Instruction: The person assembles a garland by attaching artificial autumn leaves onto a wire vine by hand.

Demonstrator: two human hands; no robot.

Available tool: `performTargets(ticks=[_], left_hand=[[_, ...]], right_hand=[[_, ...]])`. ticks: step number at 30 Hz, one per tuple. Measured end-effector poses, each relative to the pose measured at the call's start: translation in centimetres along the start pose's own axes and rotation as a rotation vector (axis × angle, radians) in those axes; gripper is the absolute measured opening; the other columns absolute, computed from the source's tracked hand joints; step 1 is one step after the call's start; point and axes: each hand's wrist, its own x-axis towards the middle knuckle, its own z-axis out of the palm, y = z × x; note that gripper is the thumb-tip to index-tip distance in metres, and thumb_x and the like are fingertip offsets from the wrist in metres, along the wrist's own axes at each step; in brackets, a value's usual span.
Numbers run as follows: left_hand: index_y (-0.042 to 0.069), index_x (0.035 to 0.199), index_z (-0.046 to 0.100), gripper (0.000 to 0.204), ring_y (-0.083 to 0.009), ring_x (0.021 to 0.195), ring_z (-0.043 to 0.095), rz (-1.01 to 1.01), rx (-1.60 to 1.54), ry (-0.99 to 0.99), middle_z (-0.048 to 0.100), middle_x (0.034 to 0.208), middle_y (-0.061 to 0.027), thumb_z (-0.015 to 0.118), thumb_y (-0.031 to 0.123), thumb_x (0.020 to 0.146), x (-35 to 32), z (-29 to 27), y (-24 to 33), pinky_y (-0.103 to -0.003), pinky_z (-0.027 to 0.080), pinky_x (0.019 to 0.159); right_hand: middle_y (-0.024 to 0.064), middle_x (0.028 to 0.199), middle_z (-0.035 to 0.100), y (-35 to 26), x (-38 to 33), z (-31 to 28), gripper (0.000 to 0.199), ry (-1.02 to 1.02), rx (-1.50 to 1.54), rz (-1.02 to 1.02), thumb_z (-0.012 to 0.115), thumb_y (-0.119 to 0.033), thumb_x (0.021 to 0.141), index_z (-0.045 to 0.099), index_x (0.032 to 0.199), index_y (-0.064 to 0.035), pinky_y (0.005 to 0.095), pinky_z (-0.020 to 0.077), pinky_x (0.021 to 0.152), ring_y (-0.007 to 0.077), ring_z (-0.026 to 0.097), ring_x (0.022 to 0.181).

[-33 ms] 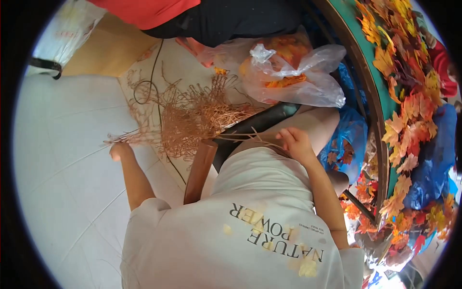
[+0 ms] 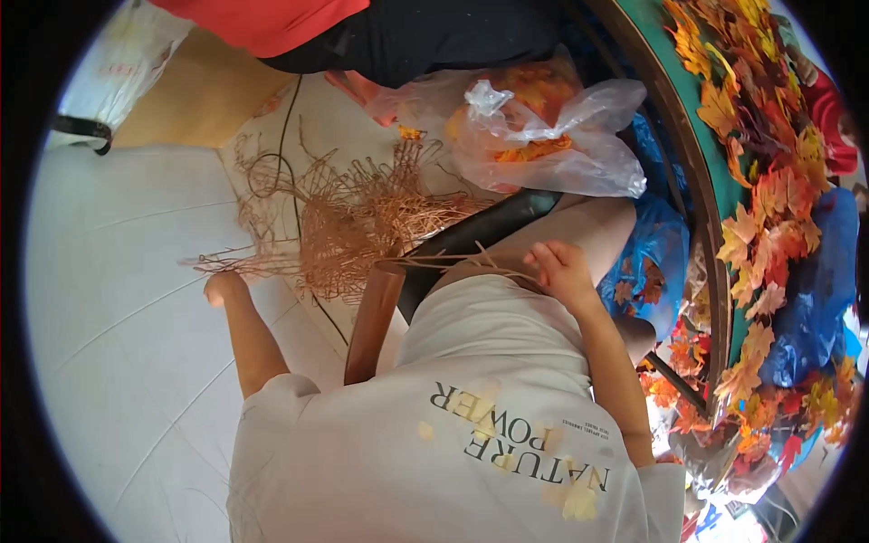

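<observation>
My left hand (image 2: 225, 288) is out to the left with its fingers curled closed. Thin brown wire-like stems (image 2: 258, 262) reach from a tangled pile to just past its knuckles; what lies inside the fingers is hidden. Over my lap, my right hand (image 2: 561, 271) pinches the ends of a few thin brown stems (image 2: 471, 259). These run leftward above my thigh to the top of a brown post (image 2: 375, 317). Beyond the post lies the large tangle of coppery brown stems (image 2: 344, 235), many with hooked or looped ends.
A dark tube-like bar (image 2: 489, 228) slants beside my leg. Farther off sits a clear plastic bag (image 2: 561, 149) of orange leaves. At right, a green-topped table (image 2: 692, 86) carries autumn-coloured artificial leaves (image 2: 783, 213), with a blue bag (image 2: 665, 258) below. A person in dark trousers (image 2: 425, 45) is opposite.
The whole view has shifted very slightly. My right hand has turned a little, and the stems in it have moved slightly; my left hand stays nearly in place.
</observation>
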Motion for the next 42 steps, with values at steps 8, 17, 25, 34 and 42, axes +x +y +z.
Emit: performTargets(ticks=[8, 17, 25, 34, 42], left_hand=[[0.013, 0.092, 0.071, 0.019, -0.0202, 0.093, 0.065, 0.137, -0.026, -0.036, 0.067, 0.102, -0.0047, 0.062, 0.023, 0.079, -1.2, 1.6, 4.1, -0.033, 0.054, 0.064], [-0.003, 0.108, 0.057, 0.038, -0.0324, 0.094, 0.061, 1.131, 0.352, -0.366, 0.063, 0.096, -0.0217, 0.055, 0.026, 0.083, -5.2, 6.0, 8.9, -0.043, 0.050, 0.074], [0.000, 0.130, 0.042, 0.068, -0.0342, 0.113, 0.050, 1.652, -0.609, -0.965, 0.051, 0.123, -0.0214, 0.066, 0.039, 0.079, -33.5, -6.6, 11.7, -0.039, 0.038, 0.097], [0.004, 0.132, 0.038, 0.072, -0.0362, 0.106, 0.053, 1.955, -0.435, -0.373, 0.054, 0.115, -0.0232, 0.067, 0.011, 0.066, -31.9, -1.3, 14.0, -0.040, 0.042, 0.093], [0.023, 0.142, 0.028, 0.084, -0.0264, 0.062, 0.059, 1.227, -0.615, -0.368, 0.062, 0.069, -0.0132, 0.067, 0.005, 0.070, -15.2, 1.9, 7.3, -0.039, 0.047, 0.059]], right_hand=[[0.0010, 0.047, 0.047, -0.1, -9.3, -5.7, 0.028, 0.003, -0.109, 0.020, 0.051, -0.022, 0.092, 0.063, 0.074, -0.0030, 0.0226, 0.0357, 0.045, 0.0068, 0.044, 0.044], [0.0002, 0.064, 0.056, -0.3, -11.7, -9.2, 0.020, 0.211, -0.058, -0.108, 0.053, -0.014, 0.092, 0.062, 0.080, -0.0008, 0.0187, 0.0369, 0.046, 0.0042, 0.048, 0.049], [0.0087, 0.080, 0.058, -2.0, -10.2, -2.7, 0.030, 0.058, 0.699, -0.372, 0.046, -0.023, 0.096, 0.055, 0.097, 0.0057, 0.0316, 0.0448, 0.078, 0.0174, 0.057, 0.081], [-0.0029, 0.060, 0.031, -5.9, -9.4, -1.5, 0.036, 0.229, 1.143, -0.564, 0.039, -0.038, 0.097, 0.041, 0.075, -0.0090, 0.0260, 0.0230, 0.052, 0.0079, 0.024, 0.053], [-0.0051, 0.055, 0.023, -1.5, -26.0, -15.9, 0.015, 0.584, 0.940, -0.881, 0.047, -0.012, 0.092, 0.040, 0.079, -0.0096, 0.0218, 0.0179, 0.041, 0.0052, 0.018, 0.045]])
